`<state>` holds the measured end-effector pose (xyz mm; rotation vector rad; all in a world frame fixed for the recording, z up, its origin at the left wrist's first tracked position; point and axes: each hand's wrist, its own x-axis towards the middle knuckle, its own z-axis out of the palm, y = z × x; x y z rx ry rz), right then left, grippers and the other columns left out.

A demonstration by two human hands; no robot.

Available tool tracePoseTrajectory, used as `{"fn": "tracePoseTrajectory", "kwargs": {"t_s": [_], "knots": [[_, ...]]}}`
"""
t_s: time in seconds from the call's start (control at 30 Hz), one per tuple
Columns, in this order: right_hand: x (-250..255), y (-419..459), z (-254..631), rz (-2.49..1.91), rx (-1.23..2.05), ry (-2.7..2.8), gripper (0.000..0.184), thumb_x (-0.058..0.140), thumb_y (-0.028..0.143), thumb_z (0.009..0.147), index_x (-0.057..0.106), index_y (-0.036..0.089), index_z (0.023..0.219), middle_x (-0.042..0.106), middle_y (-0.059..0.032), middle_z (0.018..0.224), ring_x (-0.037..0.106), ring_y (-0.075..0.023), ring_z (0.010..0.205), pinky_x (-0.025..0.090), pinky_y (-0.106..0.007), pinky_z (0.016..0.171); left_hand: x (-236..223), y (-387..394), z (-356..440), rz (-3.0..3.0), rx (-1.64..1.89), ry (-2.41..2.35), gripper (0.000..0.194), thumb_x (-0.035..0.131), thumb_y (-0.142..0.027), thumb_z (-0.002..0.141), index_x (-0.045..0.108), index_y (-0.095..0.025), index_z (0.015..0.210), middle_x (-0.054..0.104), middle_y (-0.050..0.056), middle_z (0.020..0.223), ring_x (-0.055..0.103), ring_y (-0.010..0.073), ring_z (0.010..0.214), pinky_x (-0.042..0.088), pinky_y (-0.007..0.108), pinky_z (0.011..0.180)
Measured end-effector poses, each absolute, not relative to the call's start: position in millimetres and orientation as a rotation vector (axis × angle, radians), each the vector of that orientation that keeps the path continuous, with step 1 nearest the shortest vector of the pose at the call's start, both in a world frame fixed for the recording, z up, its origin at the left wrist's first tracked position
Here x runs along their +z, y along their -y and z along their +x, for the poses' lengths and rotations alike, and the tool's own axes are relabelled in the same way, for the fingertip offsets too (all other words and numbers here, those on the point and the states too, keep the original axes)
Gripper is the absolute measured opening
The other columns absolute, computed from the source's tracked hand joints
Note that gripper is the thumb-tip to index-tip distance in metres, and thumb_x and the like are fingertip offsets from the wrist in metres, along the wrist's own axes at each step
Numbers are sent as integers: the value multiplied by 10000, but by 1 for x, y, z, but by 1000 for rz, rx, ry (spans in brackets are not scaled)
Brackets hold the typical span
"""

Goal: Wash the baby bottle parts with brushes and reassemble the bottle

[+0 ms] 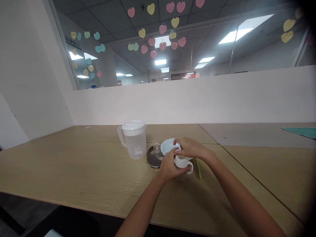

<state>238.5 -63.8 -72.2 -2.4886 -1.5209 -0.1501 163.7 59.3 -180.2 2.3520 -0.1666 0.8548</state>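
Observation:
My left hand (168, 167) is wrapped round a small white-handled bottle (183, 163) that stands on the wooden table (74, 168). My right hand (187, 148) is closed over the bottle's top, fingers pinched on it. Just behind the hands lies a white bowl (167, 145). To the left of the bowl rests a round metal lid (153, 157) with a clear dome piece (157, 148) on it. A clear plastic jug (132, 139) with a white lid stands further left.
A thin green stick (198, 168) lies on the table right of the bottle. A teal cloth (302, 131) lies at the far right. A white partition wall (197, 98) runs along the back edge, with glass and paper hearts above.

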Motion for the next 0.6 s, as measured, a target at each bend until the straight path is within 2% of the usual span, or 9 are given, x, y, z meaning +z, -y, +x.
{"fn": "tracePoseTrajectory", "kwargs": {"t_s": [0.07,0.17,0.33,0.47,0.6], "knots": [[-72,66,240,-2472,-67,1563,500,593,458,667,524,217,1100,643,-42,894,570,-187,739,319,-244,549,-181,-60,164,2369,846,149,846,711,-530,568,350,-205,1262,523,90,1138,504,269,1034,406,421,894],[-77,65,240,-2460,14,1666,627,665,463,571,511,222,1130,637,-49,960,578,-212,814,349,-245,575,-183,-60,165,2383,843,95,848,721,-536,546,369,-209,1245,544,68,1024,524,244,935,431,395,829],[-85,56,234,-2645,-131,1580,452,532,502,679,574,152,961,643,-107,835,589,-244,740,334,-272,533,-185,-58,166,2369,848,19,869,715,-570,531,366,-207,1240,541,49,951,518,219,858,437,362,758],[-84,55,233,-2658,-101,1600,408,510,512,685,590,158,873,647,-115,841,595,-247,726,326,-273,512,-184,-57,165,2372,869,23,891,723,-586,501,383,-203,1229,544,39,924,518,209,841,430,352,758],[-86,54,234,-2655,-105,1579,404,491,515,702,601,162,865,654,-123,851,604,-254,740,340,-279,524,-184,-59,165,2362,904,50,880,730,-601,478,419,-196,1194,556,44,926,525,213,852,426,350,767]]}}
